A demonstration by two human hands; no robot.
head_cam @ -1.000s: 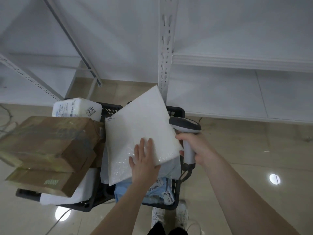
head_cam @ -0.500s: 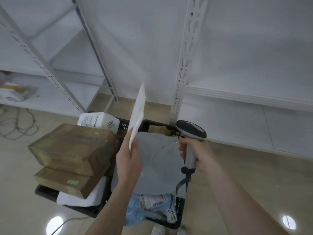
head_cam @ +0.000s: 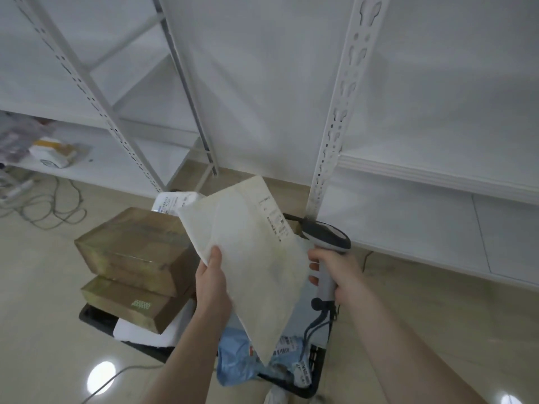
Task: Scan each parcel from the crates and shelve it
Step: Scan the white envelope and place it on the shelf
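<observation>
Both hands (head_cam: 212,282) (head_cam: 339,268) raised, gripping

A white padded mailer (head_cam: 256,258) is being held up over the black crate (head_cam: 316,371) by the left hand (head_cam: 211,282), its printed label facing up. A grey barcode scanner (head_cam: 328,246) is being gripped by the right hand (head_cam: 335,272) just beside the mailer's right edge. Two brown boxes (head_cam: 134,266) are being carried, stacked, on the crate's left side.

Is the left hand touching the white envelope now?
Touching. The head view shows the left hand gripping the white envelope at its lower left edge, with the thumb lying on its face.
</observation>
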